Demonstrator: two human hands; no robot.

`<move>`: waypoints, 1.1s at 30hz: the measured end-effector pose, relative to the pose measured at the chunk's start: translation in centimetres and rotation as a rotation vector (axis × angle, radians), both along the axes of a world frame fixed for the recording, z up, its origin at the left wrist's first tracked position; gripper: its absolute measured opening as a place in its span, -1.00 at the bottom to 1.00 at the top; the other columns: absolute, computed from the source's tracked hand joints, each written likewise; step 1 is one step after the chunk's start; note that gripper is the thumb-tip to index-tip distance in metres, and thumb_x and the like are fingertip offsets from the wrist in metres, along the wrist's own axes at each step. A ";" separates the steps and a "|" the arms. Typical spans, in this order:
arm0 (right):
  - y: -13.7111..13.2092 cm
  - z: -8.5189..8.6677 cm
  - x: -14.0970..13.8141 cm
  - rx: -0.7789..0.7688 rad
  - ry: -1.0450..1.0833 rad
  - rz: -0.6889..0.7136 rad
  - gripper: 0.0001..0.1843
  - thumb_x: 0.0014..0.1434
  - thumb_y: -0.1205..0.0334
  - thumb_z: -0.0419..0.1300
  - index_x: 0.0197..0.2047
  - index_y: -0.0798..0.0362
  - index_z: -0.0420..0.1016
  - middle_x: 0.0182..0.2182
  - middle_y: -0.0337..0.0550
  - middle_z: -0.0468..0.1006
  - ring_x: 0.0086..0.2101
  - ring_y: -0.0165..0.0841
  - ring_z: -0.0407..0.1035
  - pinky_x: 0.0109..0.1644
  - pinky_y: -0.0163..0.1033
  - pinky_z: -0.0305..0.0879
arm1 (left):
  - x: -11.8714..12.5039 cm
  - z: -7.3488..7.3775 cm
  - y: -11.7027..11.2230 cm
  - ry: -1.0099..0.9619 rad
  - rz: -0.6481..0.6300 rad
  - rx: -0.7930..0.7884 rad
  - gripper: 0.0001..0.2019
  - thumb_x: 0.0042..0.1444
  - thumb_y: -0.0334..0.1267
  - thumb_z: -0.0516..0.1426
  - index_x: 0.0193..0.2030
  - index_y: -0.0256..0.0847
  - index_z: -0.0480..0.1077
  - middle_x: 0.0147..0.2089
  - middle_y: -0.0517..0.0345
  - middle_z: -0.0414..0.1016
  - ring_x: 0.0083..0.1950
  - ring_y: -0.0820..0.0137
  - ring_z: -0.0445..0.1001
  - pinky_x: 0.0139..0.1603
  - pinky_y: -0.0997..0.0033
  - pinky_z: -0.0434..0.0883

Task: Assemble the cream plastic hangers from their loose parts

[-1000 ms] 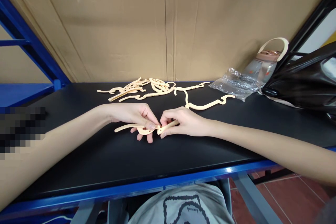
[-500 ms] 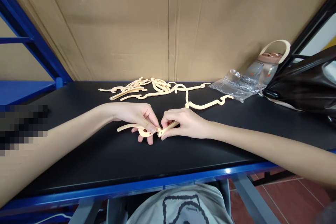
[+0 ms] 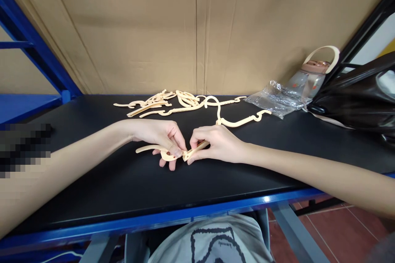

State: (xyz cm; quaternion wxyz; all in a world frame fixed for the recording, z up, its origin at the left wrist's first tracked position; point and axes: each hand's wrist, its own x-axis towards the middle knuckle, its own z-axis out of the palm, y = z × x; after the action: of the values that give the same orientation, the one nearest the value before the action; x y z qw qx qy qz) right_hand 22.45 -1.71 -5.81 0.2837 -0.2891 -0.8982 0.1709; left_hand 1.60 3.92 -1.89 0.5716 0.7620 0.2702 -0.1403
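Observation:
My left hand (image 3: 163,137) pinches a curved cream plastic hanger hook piece (image 3: 148,148) between thumb and fingers; its long tail sticks out to the left. In my right hand (image 3: 217,144) is a straight cream hanger arm piece (image 3: 202,146), gripped near its end. The ends of the two pieces meet between my fingertips, just above the black table; whether they are joined I cannot tell. Behind my right hand lies a cream folding hanger (image 3: 237,123) with its hook upward.
At the back, a pile of cream hanger pieces (image 3: 157,98) lies beside another long hanger (image 3: 185,109). A crumpled clear plastic bag (image 3: 271,98), a water bottle (image 3: 308,80) and a black bag (image 3: 348,98) stand at the right. Cardboard (image 3: 138,28) backs the black table (image 3: 123,189).
Both hands keep their grips, and the two piece ends appear slightly closer together. The whole view has shifted slightly; the things on the table have stayed put.

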 end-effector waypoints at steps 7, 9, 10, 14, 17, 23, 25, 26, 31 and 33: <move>-0.1 -0.1 0.1 -0.001 0.022 0.007 -0.74 0.01 0.13 0.37 -0.43 0.09 0.40 -0.47 -0.32 0.47 -0.44 -0.49 0.38 -0.39 -0.40 0.10 | 0.4 1.0 -1.1 0.029 0.002 0.116 -0.82 0.11 -0.14 0.20 -0.26 -0.21 0.52 -0.39 0.09 0.63 -0.46 0.46 0.54 -0.61 0.67 0.22; -0.1 -0.1 0.1 -0.015 0.027 0.004 -0.73 0.01 0.12 0.37 -0.44 0.09 0.40 -0.48 -0.33 0.47 -0.45 -0.50 0.37 -0.41 -0.40 0.09 | 0.5 1.4 -1.7 0.041 0.014 0.185 -0.83 0.11 -0.15 0.19 -0.29 -0.21 0.49 -0.40 0.12 0.63 -0.47 0.47 0.54 -0.63 0.68 0.18; -0.1 -0.1 0.1 -0.023 0.030 0.001 -0.73 0.01 0.11 0.37 -0.44 0.09 0.40 -0.48 -0.33 0.46 -0.46 -0.50 0.36 -0.41 -0.40 0.08 | 0.5 1.6 -1.9 0.049 0.019 0.220 -0.83 0.12 -0.15 0.19 -0.30 -0.21 0.48 -0.41 0.13 0.62 -0.47 0.47 0.54 -0.64 0.68 0.16; 0.0 -0.2 0.1 -0.039 0.048 -0.018 -0.71 -0.02 0.10 0.39 -0.45 0.08 0.40 -0.51 -0.35 0.45 -0.47 -0.50 0.33 -0.42 -0.40 0.07 | 0.5 1.8 -2.3 0.069 0.033 0.326 -0.82 0.13 -0.13 0.16 -0.30 -0.19 0.47 -0.41 0.16 0.62 -0.44 0.47 0.55 -0.65 0.67 0.11; 0.1 -0.3 0.1 -0.058 0.058 -0.053 -0.72 -0.01 0.08 0.38 -0.44 0.08 0.42 -0.50 -0.36 0.47 -0.48 -0.52 0.32 -0.42 -0.40 0.06 | 0.5 1.8 -2.4 0.064 0.047 0.364 -0.81 0.12 -0.12 0.16 -0.30 -0.19 0.48 -0.42 0.18 0.61 -0.45 0.47 0.54 -0.60 0.65 0.19; 0.2 0.0 0.0 -0.137 0.032 -0.117 -0.70 0.00 0.02 0.36 -0.45 0.07 0.43 -0.51 -0.36 0.47 -0.49 -0.53 0.29 -0.42 -0.40 0.05 | 0.6 2.2 -2.9 0.079 0.073 0.478 -0.84 0.13 -0.19 0.11 -0.34 -0.17 0.48 -0.43 0.26 0.57 -0.46 0.50 0.50 -0.41 0.59 0.36; 0.3 0.1 0.0 -0.186 0.032 -0.163 -0.67 0.01 -0.01 0.34 -0.46 0.07 0.42 -0.53 -0.37 0.45 -0.52 -0.54 0.26 -0.44 -0.39 0.02 | 0.6 2.0 -2.8 0.076 0.072 0.514 -0.83 0.15 -0.16 0.10 -0.32 -0.15 0.47 -0.42 0.29 0.56 -0.46 0.51 0.49 -0.41 0.58 0.35; 0.5 0.1 0.0 -0.208 0.042 -0.180 -0.66 0.02 -0.03 0.32 -0.46 0.07 0.41 -0.54 -0.36 0.44 -0.52 -0.53 0.25 -0.45 -0.39 0.02 | 0.6 1.8 -2.8 0.070 0.072 0.554 -0.82 0.15 -0.13 0.10 -0.31 -0.14 0.46 -0.42 0.30 0.55 -0.46 0.51 0.48 -0.42 0.58 0.33; 0.9 -0.3 0.2 -0.199 0.136 -0.194 -0.71 0.13 -0.01 0.22 -0.25 0.03 0.34 -0.40 -0.30 0.47 -0.39 -0.44 0.35 -0.33 -0.34 0.19 | 0.9 0.7 -3.1 0.020 0.095 1.028 -0.71 0.13 0.03 0.10 -0.36 -0.16 0.38 -0.51 0.27 0.39 -0.54 0.48 0.31 -0.52 0.50 0.12; 0.8 0.0 0.4 -0.097 0.108 -0.215 -0.75 0.19 0.02 0.17 -0.21 0.01 0.31 -0.32 -0.25 0.48 -0.33 -0.40 0.36 -0.28 -0.29 0.24 | 1.1 0.7 -3.2 -0.003 0.081 1.104 -0.72 0.19 0.00 0.04 -0.31 -0.16 0.38 -0.49 0.24 0.38 -0.51 0.46 0.30 -0.50 0.49 0.11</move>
State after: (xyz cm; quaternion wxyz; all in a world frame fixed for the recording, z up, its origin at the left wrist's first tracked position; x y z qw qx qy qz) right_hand 22.85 -0.88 -5.83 0.3338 -0.3875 -0.8362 0.1979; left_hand 2.70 0.68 -1.23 0.0924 0.9376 0.3320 0.0454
